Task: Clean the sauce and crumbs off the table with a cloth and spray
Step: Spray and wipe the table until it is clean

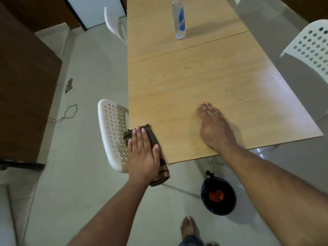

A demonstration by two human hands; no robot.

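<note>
cloth at near-left table corner, flat-hand wipe, spray parked far up

head view: bare foot on pale tiled floor at the bottom of frame, nearest the camera. just beyond, small dark lined bin with something orange inside, sitting on the floor below the near table edge. left hand laid flat on the cloth, fingers straight and together, thumb alongside, pressing, no curl or pinch. cloth dark brown with lighter stripes, folded long, draped over the near-left corner of the table, one end frayed on the tabletop, other end hanging past the edge. right hand flat on bare wood, fingers straight, holding nothing, well apart from the cloth, likely bracing. spray bottle clear with blue label, upright far up the table beyond the seam, top cut off by the frame. white perforated chair just beside the left edge. no sauce or crumbs discernible on the visible top.

handling, judged: cloth soft, light, limp, apt to bunch or slip off the edge; best driven by a flat palm over the folded middle, or pinched at the fold to lift. bottle light, smooth, tippy; best gripped round the body near the label.
</note>
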